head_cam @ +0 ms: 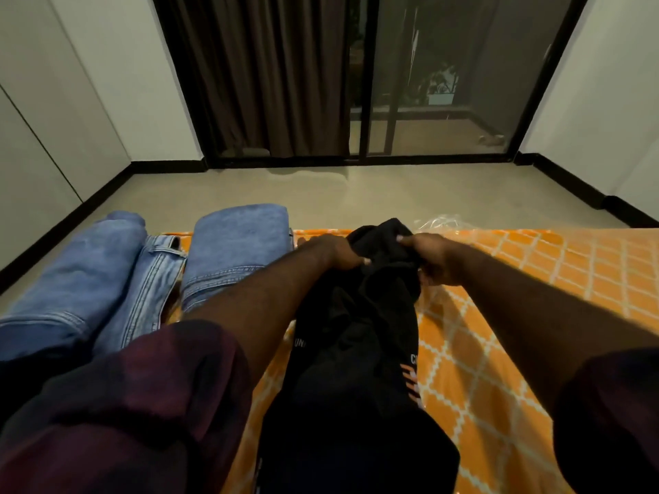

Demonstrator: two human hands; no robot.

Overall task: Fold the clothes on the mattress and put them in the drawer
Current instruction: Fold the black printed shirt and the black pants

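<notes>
Crumpled black garment [360, 333] in both hands' [338, 253] [433, 258] grip

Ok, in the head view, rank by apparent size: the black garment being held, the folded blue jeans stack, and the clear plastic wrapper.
1. Black garment, though it lies nearest the camera.
2. Folded blue jeans stack.
3. Crumpled clear plastic wrapper, partly hidden behind the right hand.

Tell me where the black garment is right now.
In the head view, the black garment lies down the middle of the orange mattress, right of the folded jeans, with its far end gripped by the left hand and right hand.
</notes>
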